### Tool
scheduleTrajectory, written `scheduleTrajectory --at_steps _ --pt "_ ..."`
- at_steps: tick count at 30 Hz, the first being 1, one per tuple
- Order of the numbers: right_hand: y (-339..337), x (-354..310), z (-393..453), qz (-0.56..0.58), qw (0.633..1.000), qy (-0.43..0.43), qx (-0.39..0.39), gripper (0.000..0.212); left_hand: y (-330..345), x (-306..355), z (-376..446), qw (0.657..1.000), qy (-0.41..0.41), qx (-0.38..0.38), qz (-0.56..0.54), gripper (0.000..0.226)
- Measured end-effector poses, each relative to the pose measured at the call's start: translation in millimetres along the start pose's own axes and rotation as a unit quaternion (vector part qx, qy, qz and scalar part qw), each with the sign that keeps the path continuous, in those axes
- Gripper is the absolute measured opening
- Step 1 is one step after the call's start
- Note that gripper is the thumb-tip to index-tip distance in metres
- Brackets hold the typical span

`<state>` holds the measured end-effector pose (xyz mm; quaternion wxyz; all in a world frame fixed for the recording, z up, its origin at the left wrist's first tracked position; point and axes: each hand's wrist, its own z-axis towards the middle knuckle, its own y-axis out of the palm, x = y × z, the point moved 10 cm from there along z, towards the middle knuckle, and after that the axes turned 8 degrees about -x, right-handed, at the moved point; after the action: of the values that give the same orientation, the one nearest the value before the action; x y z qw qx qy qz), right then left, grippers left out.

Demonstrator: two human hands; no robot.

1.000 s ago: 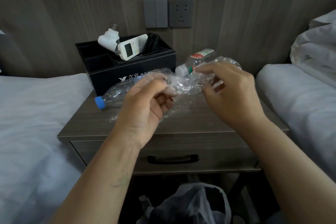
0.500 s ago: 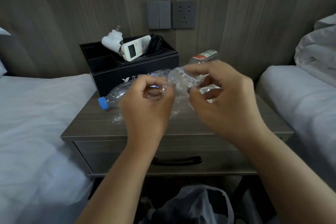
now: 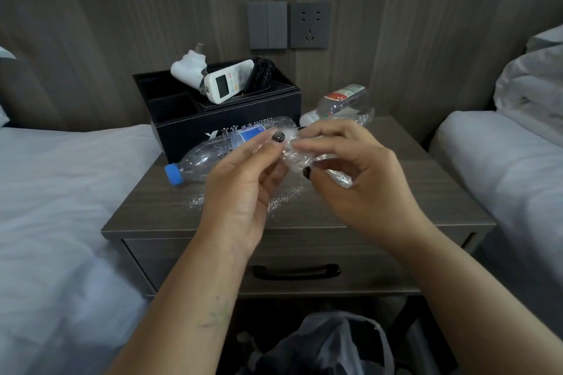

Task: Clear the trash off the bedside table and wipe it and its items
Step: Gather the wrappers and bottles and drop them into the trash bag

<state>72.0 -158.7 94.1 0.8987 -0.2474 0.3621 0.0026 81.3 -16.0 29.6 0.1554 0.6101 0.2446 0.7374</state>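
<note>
My left hand (image 3: 240,189) and my right hand (image 3: 356,179) hold a crumpled clear plastic wrapper (image 3: 297,158) between them, a little above the grey wooden bedside table (image 3: 426,201). An empty bottle with a blue cap (image 3: 210,155) lies on its side at the table's left, partly hidden by my left hand. A second clear bottle with a red-and-green label (image 3: 341,103) lies at the back right. White crumbs (image 3: 283,199) are scattered on the tabletop under my hands.
A black hotel organiser box (image 3: 189,122) stands at the back left with a white remote (image 3: 228,81), a white plug adapter (image 3: 187,70) and a black remote (image 3: 260,73). Beds flank both sides. A trash bag (image 3: 329,344) sits on the floor below the drawer.
My hands have drawn closer together and bunched the wrapper into a smaller wad. The view shifted slightly, and more of the labelled bottle at the back shows.
</note>
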Motion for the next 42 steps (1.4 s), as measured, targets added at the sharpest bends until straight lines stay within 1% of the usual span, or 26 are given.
scheduleTrajectory --at_steps 3,5,8,11,13,15,17,19,21,22,23,24,25,26,27,28,29,31,32,33,34,35,37,39,40,42 --pt "-1 5 -3 0.050 0.998 0.022 0.021 0.042 -5 -1 -1 0.999 -0.005 0.009 -0.035 0.023" --pt "1 13 -5 0.101 0.993 0.056 0.031 0.049 -4 0 -2 0.999 -0.005 -0.006 -0.040 0.017" --pt "6 21 -7 0.210 0.974 0.083 0.025 0.057 2 0 -4 0.998 -0.010 -0.046 -0.035 0.013" --pt "12 16 -6 0.306 0.949 0.070 -0.007 0.063 9 -1 -7 0.996 -0.021 -0.089 0.009 0.015" --pt "12 14 -6 0.300 0.952 0.060 -0.013 0.059 9 1 -8 0.994 -0.015 -0.087 0.072 0.028" --pt "9 16 -7 0.272 0.960 0.060 -0.002 0.056 7 7 -10 0.988 0.009 -0.070 0.139 0.039" --pt "5 19 -7 0.253 0.965 0.065 0.012 0.051 9 15 -11 0.979 0.038 -0.071 0.186 0.038" --pt "-1 24 -7 0.255 0.963 0.079 0.031 0.045 10 21 -11 0.976 0.049 -0.072 0.198 0.034" --pt "-1 31 -6 0.324 0.940 0.099 0.033 0.041 3 19 -7 0.981 0.031 -0.057 0.181 0.052" --pt "3 34 -6 0.381 0.917 0.112 0.020 0.043 -2 15 -5 0.986 0.009 -0.051 0.161 0.063" --pt "8 37 -6 0.437 0.890 0.127 0.000 0.045 -3 10 -4 0.989 -0.017 -0.062 0.135 0.068" --pt "13 38 -7 0.481 0.865 0.143 -0.022 0.047 0 4 -5 0.989 -0.043 -0.087 0.108 0.067" --pt "17 38 -8 0.508 0.846 0.158 -0.039 0.048 5 0 -7 0.988 -0.066 -0.115 0.084 0.060" --pt "19 39 -9 0.516 0.839 0.167 -0.047 0.048 10 -3 -9 0.985 -0.079 -0.134 0.072 0.051" --pt "18 40 -9 0.506 0.844 0.173 -0.042 0.046 11 -4 -11 0.984 -0.080 -0.135 0.079 0.041" --pt "14 42 -10 0.472 0.863 0.176 -0.024 0.041 9 -4 -11 0.986 -0.071 -0.117 0.098 0.034" --pt "7 44 -11 0.414 0.893 0.178 0.005 0.035 5 -4 -10 0.987 -0.060 -0.089 0.123 0.032" --pt "-8 40 -13 0.252 0.952 0.161 0.067 0.029 -1 -6 -10 0.985 -0.041 -0.039 0.164 0.030" --pt "-15 32 -13 0.162 0.974 0.131 0.093 0.031 -3 -7 -9 0.984 -0.035 -0.026 0.171 0.027" --pt "-21 22 -14 0.068 0.987 0.088 0.114 0.033 -2 -9 -9 0.985 -0.033 -0.016 0.171 0.022" --pt "-23 9 -14 -0.024 0.990 0.040 0.130 0.031 -1 -10 -10 0.986 -0.034 -0.010 0.161 0.018" --pt "-24 -3 -16 -0.100 0.985 -0.009 0.144 0.027 2 -12 -10 0.990 -0.040 -0.015 0.136 0.014" --pt "-21 -17 -20 -0.188 0.965 -0.084 0.165 0.017 14 -19 -12 0.995 -0.060 -0.049 0.061 0.014" --pt "-17 -21 -24 -0.219 0.954 -0.118 0.168 0.016 25 -21 -15 0.994 -0.061 -0.089 0.019 0.016" --pt "-13 -22 -24 -0.221 0.954 -0.127 0.158 0.018 26 -20 -16 0.994 -0.054 -0.093 0.024 0.018" --pt "-1 -22 -25 -0.200 0.963 -0.137 0.120 0.029 18 -17 -13 0.996 -0.042 -0.070 0.034 0.018"
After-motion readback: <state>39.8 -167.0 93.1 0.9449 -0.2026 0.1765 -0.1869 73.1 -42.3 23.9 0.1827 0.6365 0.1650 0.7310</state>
